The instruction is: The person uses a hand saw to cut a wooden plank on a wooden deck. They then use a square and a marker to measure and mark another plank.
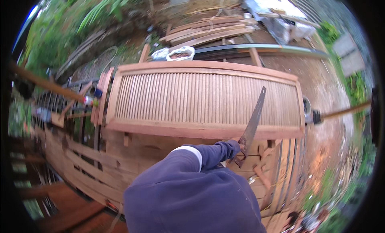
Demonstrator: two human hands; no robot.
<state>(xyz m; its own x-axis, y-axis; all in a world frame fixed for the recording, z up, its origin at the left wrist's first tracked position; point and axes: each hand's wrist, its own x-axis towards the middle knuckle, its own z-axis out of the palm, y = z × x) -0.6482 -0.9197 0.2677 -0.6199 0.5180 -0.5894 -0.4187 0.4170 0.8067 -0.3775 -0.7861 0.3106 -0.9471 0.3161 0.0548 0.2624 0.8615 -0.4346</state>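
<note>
From the left side of my body, my blue-sleeved left arm reaches across toward the right. My left hand [236, 143] is closed around the handle of a handsaw [253, 122]. The saw's toothed metal blade points up and away, its tip over the right part of a louvered wooden panel [188, 98]. Many narrow slats fill the panel's reddish frame, which lies flat across the work place in front of me. Whether the blade touches the slats I cannot tell. My right hand does not show; my torso covers the area below the saw.
Beyond the panel are a white sack [180, 53], stacked boards [208, 31] and a long dark beam [280, 49]. Wooden poles stick in from both sides, the right pole [345, 111] near the panel's end. Planks [280, 173] and wood offcuts [262, 177] lie at the lower right.
</note>
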